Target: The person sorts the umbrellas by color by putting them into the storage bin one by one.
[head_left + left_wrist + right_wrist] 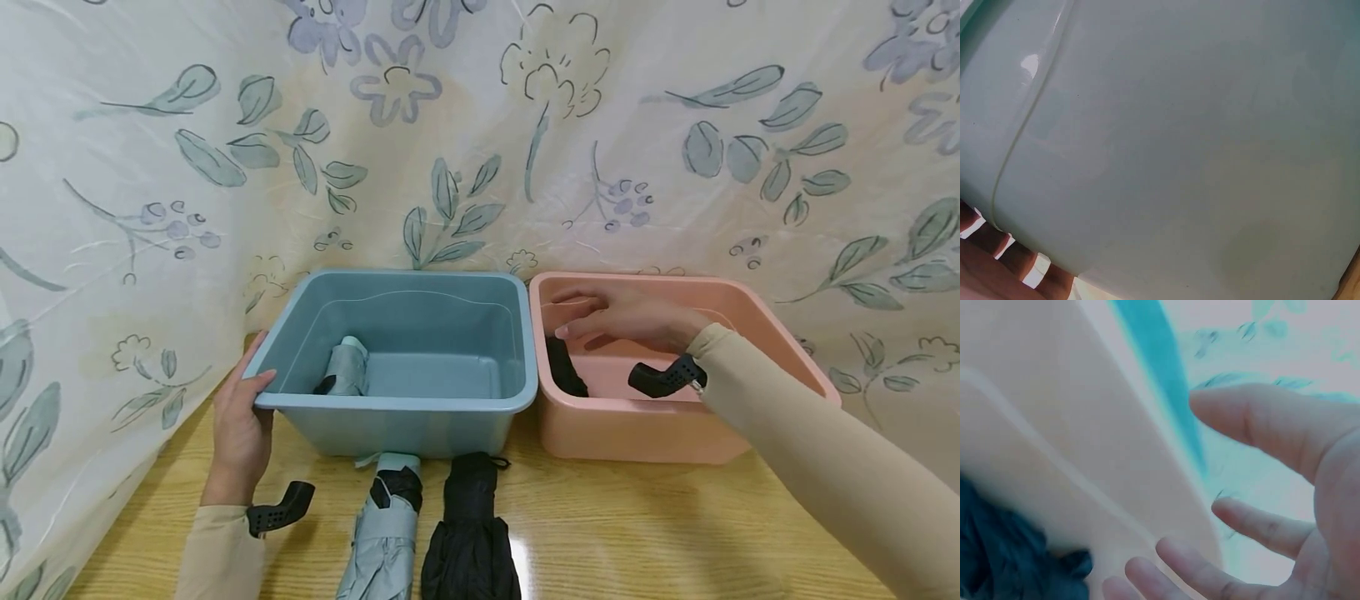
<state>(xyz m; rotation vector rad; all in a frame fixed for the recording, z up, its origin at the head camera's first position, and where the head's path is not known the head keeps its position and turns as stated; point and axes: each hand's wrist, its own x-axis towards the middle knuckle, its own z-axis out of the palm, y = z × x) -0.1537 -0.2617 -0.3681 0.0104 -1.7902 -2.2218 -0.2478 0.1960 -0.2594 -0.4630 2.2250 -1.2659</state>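
Observation:
At the left, my left hand [243, 417] grips the rim of a blue plastic bin [420, 402], thumb on the edge. The left wrist view shows its fingers [1016, 259] along the bin's outer wall. A light blue folded umbrella [348, 368] lies inside that bin. My right hand [622, 317] is over a pink plastic bin [637, 433], its fingers spread and holding nothing. Under it, a black folded umbrella [564, 368] lies against the pink bin's left side; part of it is hidden. In the right wrist view it appears as a dark bundle [1016, 550].
On the wooden table [637, 525], in front of the bins, lie another light blue folded umbrella [382, 533] and another black one [471, 533], side by side. A floral cloth [465, 125] hangs behind and at the left. The two bins stand next to each other.

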